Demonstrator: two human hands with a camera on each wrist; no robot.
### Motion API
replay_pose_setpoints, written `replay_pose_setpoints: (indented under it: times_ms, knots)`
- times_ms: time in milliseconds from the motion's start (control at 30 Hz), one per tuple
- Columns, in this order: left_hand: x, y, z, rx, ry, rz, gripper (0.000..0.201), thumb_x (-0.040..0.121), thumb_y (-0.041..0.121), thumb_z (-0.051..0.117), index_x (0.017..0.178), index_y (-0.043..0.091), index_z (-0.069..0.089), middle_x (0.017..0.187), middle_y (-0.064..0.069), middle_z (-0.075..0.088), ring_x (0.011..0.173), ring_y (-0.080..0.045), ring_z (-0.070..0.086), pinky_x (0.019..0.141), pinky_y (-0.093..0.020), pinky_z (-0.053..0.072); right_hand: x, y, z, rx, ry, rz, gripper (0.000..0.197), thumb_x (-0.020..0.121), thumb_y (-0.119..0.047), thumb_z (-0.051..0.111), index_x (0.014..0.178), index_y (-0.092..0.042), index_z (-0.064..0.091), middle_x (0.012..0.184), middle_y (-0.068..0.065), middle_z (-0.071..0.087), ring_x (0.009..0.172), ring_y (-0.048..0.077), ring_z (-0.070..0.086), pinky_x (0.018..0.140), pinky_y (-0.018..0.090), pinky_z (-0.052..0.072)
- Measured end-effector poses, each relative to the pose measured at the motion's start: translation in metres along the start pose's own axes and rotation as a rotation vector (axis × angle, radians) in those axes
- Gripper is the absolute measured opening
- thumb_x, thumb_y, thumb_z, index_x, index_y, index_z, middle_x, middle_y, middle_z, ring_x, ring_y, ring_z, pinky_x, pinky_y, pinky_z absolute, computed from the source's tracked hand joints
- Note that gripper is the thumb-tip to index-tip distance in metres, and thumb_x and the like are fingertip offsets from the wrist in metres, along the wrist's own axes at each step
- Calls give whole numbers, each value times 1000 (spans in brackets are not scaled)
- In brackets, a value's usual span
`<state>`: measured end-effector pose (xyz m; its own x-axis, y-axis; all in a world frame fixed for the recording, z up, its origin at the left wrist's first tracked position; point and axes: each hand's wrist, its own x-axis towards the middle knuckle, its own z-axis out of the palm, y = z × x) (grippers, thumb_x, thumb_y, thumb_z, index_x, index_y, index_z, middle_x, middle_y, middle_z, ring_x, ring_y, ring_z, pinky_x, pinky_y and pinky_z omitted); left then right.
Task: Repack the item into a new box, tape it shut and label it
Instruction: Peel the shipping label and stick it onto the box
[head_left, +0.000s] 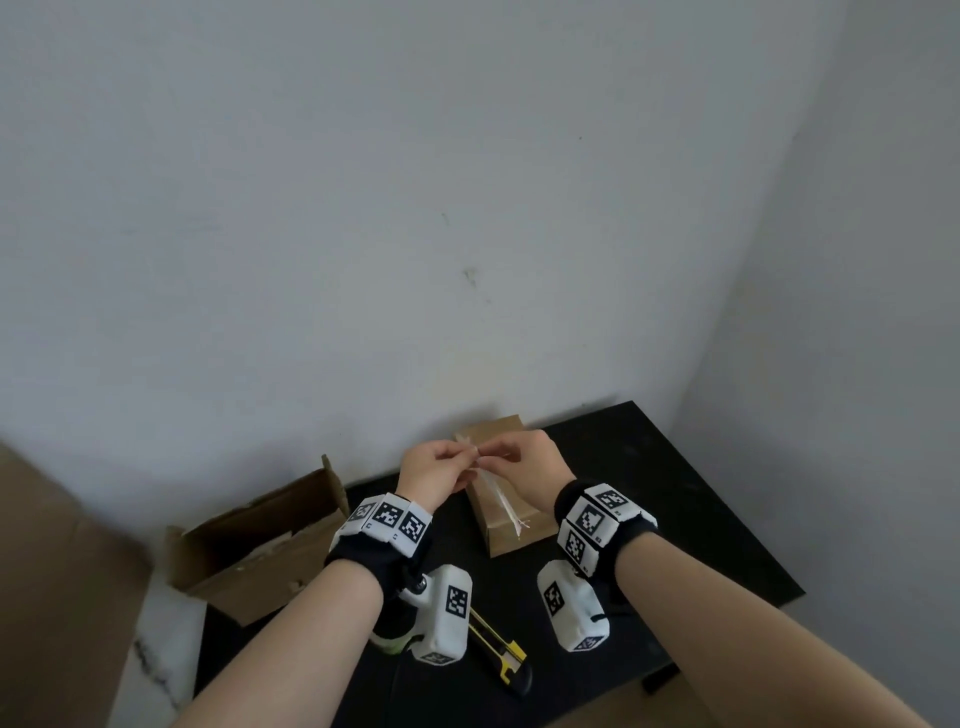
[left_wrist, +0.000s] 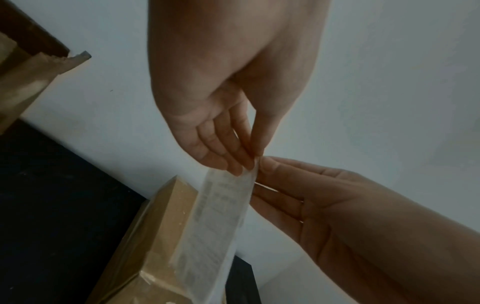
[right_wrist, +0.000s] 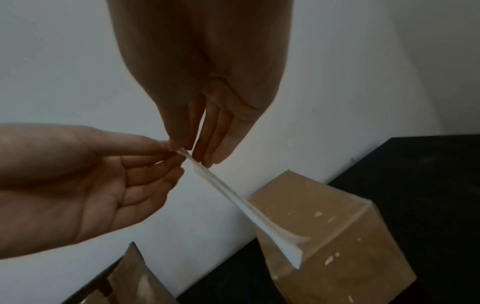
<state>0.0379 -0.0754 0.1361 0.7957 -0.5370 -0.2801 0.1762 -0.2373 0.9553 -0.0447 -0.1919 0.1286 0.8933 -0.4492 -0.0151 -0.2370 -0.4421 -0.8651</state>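
**Both hands pinch a label over the taped box**

Nearest the head camera, two bare forearms reach forward, each wrist strapped with a black band carrying white blocks printed with black square markers (head_left: 387, 519). Beneath the wrists, on the black worktop (head_left: 691, 519), lies a yellow-and-black utility knife (head_left: 501, 652), and a roll with a pale green edge (head_left: 389, 642) shows just left of it, mostly hidden by the left wrist's camera block.

Further out, the left hand (head_left: 431, 475) and right hand (head_left: 524, 460) meet fingertip to fingertip above a small closed brown cardboard box (head_left: 511, 522) that rests on the worktop close to the pale wall. Glossy clear tape covers its top and edges. Between the hands is a long white paper label (left_wrist: 221, 216) with faint grey print on one face. The left thumb and forefinger pinch its upper end; the right hand's fingertips (right_wrist: 182, 144) nip the same corner, other fingers loosely extended. The label hangs down toward the box top; the right wrist view shows its layers parted at the lower end.

To the left, an open, worn brown cardboard carton (head_left: 260, 540) sits at the worktop's edge, flaps up.
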Motion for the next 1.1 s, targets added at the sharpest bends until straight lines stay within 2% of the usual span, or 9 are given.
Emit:
replay_pose_setpoints:
  times_ms: [67,200,267,333,533,667,800,933,1100]
  knots:
    - [-1,-2,-2,-20,0,12,11,88,6,62,96,0,68,81,-6,66,68,-11,62,60,-12,52,0,1,3,47,12,9,17,86,-21,66,101,-16,72,97,-1,71,95,10,63,92,29,50]
    - [-4,-5,-8,6,8,57,13,86,8,64,96,1,70,86,-8,68,72,-12,63,71,-20,51,-3,1,7,174,23,32,9,85,-19,68,92,-17,73,88,2,72,88,17,67,87,36,55]
    - [-5,-6,-10,11,10,65,10,86,9,65,93,4,71,85,-7,69,72,-12,63,69,-19,50,-3,1,10,222,21,38,5,84,-19,69,86,-21,72,86,5,72,87,22,68,84,38,56]
    - [-8,-7,-12,6,4,71,8,86,8,64,89,6,72,82,-6,68,71,-11,62,64,-16,49,-4,1,13,252,12,48,3,83,-21,69,84,-23,72,86,5,73,87,21,69,84,37,57]
    - [-11,-12,-17,23,15,56,14,87,8,63,97,2,70,88,-11,69,78,-14,64,71,-19,50,-11,-2,17,390,17,83,7,87,-10,64,89,-9,70,83,4,70,82,18,69,79,29,58]
    - [-12,-17,-19,-6,69,10,8,89,5,58,87,6,65,91,-16,69,82,-21,67,83,-32,54,-12,0,20,425,61,160,7,90,-8,59,91,-9,66,90,9,68,85,19,68,78,28,58]
    - [-13,-25,-25,-42,139,-12,8,90,3,55,92,2,62,91,-17,68,77,-18,67,73,-26,56,-10,6,19,464,107,257,9,92,-8,56,99,-5,61,95,12,66,85,20,67,75,30,58]
    - [-14,-40,-35,-67,226,-46,9,92,5,52,90,9,60,96,-14,68,84,-19,68,77,-29,55,-10,12,17,545,156,364,11,94,-7,52,103,-4,57,93,9,63,81,18,66,66,25,56]
    - [-13,-65,-45,-76,322,-131,13,93,7,51,104,5,58,102,-13,67,83,-19,68,78,-31,55,-12,22,16,551,223,439,11,95,-8,49,105,-7,56,89,3,61,77,14,64,64,25,56]
